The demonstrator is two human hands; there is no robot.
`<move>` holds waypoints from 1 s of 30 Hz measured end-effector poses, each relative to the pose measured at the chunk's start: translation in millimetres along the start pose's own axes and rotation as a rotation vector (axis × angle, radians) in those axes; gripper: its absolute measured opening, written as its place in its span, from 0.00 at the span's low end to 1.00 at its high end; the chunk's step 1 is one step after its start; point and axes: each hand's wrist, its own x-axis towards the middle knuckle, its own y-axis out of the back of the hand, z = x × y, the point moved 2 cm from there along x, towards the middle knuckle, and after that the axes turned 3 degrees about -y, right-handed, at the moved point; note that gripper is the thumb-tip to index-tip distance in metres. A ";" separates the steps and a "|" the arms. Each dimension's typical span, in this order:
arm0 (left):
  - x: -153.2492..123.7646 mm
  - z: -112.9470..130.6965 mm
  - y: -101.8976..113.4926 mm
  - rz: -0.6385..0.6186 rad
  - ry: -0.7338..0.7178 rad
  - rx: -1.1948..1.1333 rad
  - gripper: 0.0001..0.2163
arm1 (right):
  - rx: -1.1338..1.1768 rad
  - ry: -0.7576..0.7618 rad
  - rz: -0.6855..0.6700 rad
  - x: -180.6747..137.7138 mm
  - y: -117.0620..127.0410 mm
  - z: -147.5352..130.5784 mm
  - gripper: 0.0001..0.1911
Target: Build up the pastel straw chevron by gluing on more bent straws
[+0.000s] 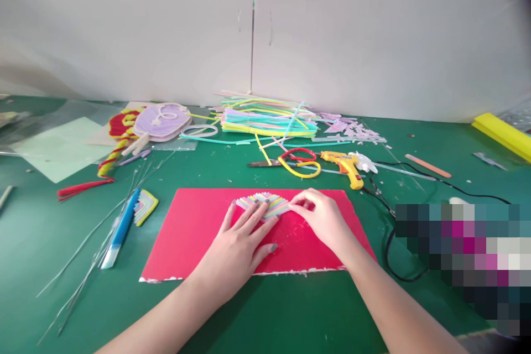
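Observation:
A fan-shaped piece of pastel striped pipe cleaners (pixel 277 206) lies on a red board (pixel 186 238). My left hand (pixel 244 238) rests over it with fingers spread, the fingertips pressing on its left and middle part. At the right corner of the piece, my right hand (pixel 315 213) has thumb and forefinger pinched together. Whether the pinch grips the pipe cleaners' end or something tiny is hard to see. A smaller striped pipe-cleaner piece with a yellow edge (pixel 146 207) lies left of the board, beside a blue-handled tool (pixel 122 227).
Behind the board are scissors (pixel 301 163), a yellow glue gun (pixel 344 166) with a black cord, and a pile of pipe cleaners (pixel 269 121). Fan-shaped crafts (pixel 161 121) and pale green paper (pixel 62 146) lie back left. Thin wires (pixel 97 254) lie left; a yellow strip (pixel 504 135) sits far right.

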 end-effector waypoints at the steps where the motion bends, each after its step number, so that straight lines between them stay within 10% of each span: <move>1: -0.1 0.5 0.3 -0.005 -0.006 0.000 0.23 | -0.002 0.002 0.002 0.3 0.3 0.1 0.07; 16: 2.7 -4.5 -0.5 0.013 -0.013 0.014 0.21 | 0.007 0.003 0.115 3.1 10.9 -5.0 0.09; 30: 10.1 -12.4 4.4 0.062 0.145 -0.165 0.15 | 0.130 0.138 -0.161 -1.5 -10.3 -14.2 0.06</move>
